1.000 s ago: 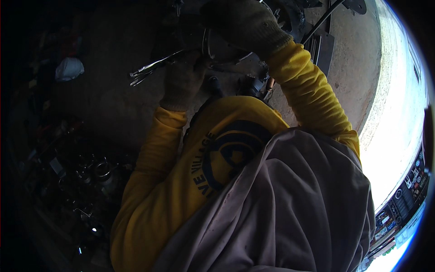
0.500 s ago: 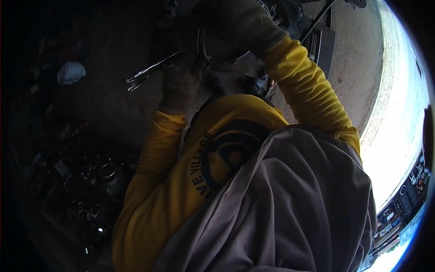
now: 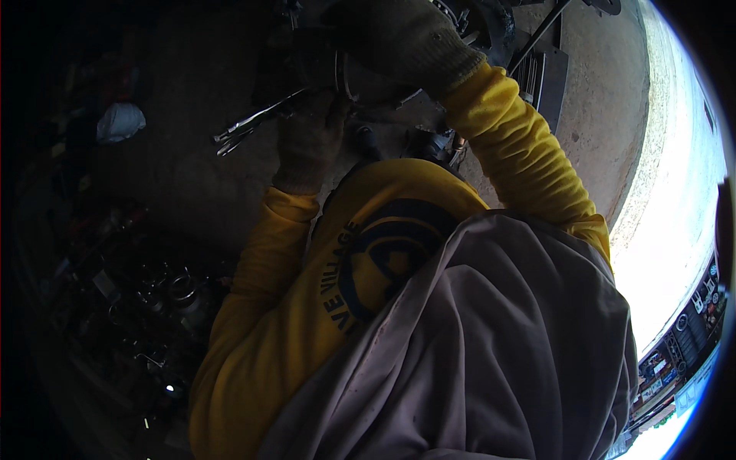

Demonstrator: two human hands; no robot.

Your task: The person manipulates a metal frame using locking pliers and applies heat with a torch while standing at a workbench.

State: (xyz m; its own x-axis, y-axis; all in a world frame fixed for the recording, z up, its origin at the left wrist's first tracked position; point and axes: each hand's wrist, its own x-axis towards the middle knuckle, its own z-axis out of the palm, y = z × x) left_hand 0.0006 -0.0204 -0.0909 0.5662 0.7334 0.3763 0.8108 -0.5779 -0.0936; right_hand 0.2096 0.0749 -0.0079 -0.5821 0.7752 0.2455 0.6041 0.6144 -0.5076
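Observation:
My left hand, in a dark knit glove, reaches up to the near-left side of a dark metal assembly with a curved metal rim. Shadow hides its fingers. Just left of that hand, a pair of shiny pliers, seemingly locking pliers, points its handles out to the left. Their jaws are lost in the dark, and whether the hand touches them I cannot tell. Over the top of the assembly lies my right hand, gloved too, its back toward me and its fingers hidden in darkness.
Dark machine parts and a long rod stand right of my right hand. A white rounded object lies on the concrete floor at the left. Cluttered metal parts fill the lower left. Bright daylight enters at the right.
My left hand and forearm have shifted very slightly to the right. The right hand has edged slightly left, and the pliers stay almost where they were.

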